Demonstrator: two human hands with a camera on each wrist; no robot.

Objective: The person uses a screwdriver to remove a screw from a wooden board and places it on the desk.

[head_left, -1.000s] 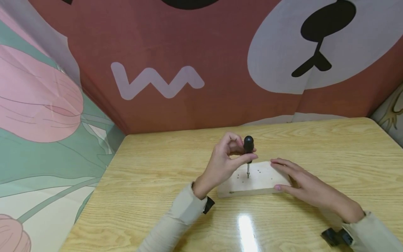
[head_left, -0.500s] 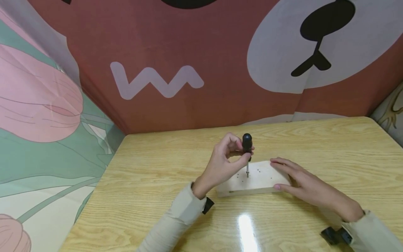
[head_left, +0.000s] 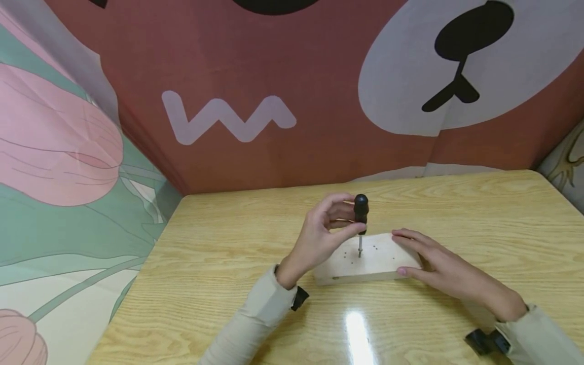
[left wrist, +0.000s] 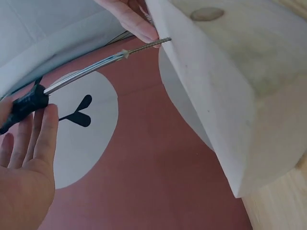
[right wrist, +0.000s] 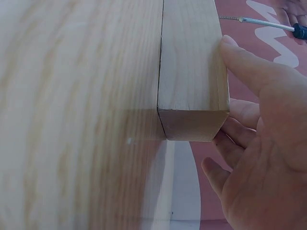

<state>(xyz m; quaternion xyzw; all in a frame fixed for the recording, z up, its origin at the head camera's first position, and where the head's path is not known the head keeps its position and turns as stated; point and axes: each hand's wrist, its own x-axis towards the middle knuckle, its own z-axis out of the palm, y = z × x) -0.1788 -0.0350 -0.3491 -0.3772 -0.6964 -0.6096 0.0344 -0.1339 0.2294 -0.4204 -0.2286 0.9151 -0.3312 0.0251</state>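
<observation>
My left hand holds a screwdriver by its black handle, between thumb and fingers; the other fingers are spread loosely beside it. The screwdriver stands nearly upright over a pale wooden block. In the left wrist view its steel shaft meets the head of a long screw, whose tip is in the block's face; much of the thread shows. Several small holes dot the block's top. My right hand grips the block's right end, thumb at the near edge and fingers at the far edge, as the right wrist view also shows.
The block lies on a wood-grain table. Behind it hangs a red-brown cloth with a cartoon animal print, and a flowered cloth is at the left. Dark wrist cameras sit at both cuffs.
My left fingers have closed in round the handle and then loosened outward, the thumb shifting along it. The screwdriver's top tilts slightly left, then back. The block and my right hand stay put.
</observation>
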